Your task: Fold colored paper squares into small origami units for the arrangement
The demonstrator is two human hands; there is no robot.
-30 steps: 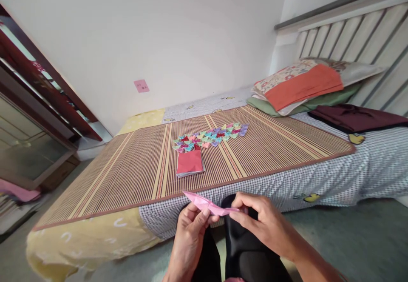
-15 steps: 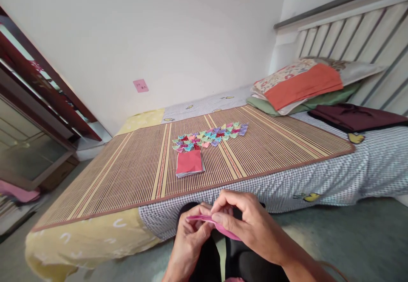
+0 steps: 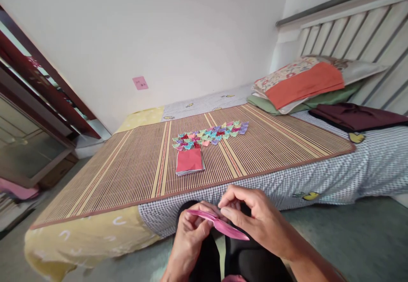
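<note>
A folded piece of pink paper [image 3: 230, 229] is pinched in my left hand [image 3: 194, 229], between the thumb and fingers. One narrow folded end lies across those fingers, and a longer pointed flap slants down to the right. My right hand [image 3: 251, 214] hovers just over the paper, its thumb and curled index finger a little apart with nothing visible between them. Beyond my hands, a stack of square paper [image 3: 189, 160] with a red sheet on top rests on the woven mat [image 3: 137, 175]. Behind it, several small folded paper pieces [image 3: 219, 134] in mixed colours lie in rows.
The mat covers a bed with a checked sheet [image 3: 270, 192] and yellow cloth [image 3: 95, 239]. Pillows [image 3: 302, 86] and a folded maroon cloth [image 3: 357, 117] lie at the right, by the slatted headboard [image 3: 357, 48]. A white wall [image 3: 191, 31] stands behind; a cabinet [image 3: 28, 141] is left.
My right hand has moved slightly up and right, its fingertips coming off the pink paper. The paper's right flap now shows more fully, pointing down and right. My left hand keeps its hold.
</note>
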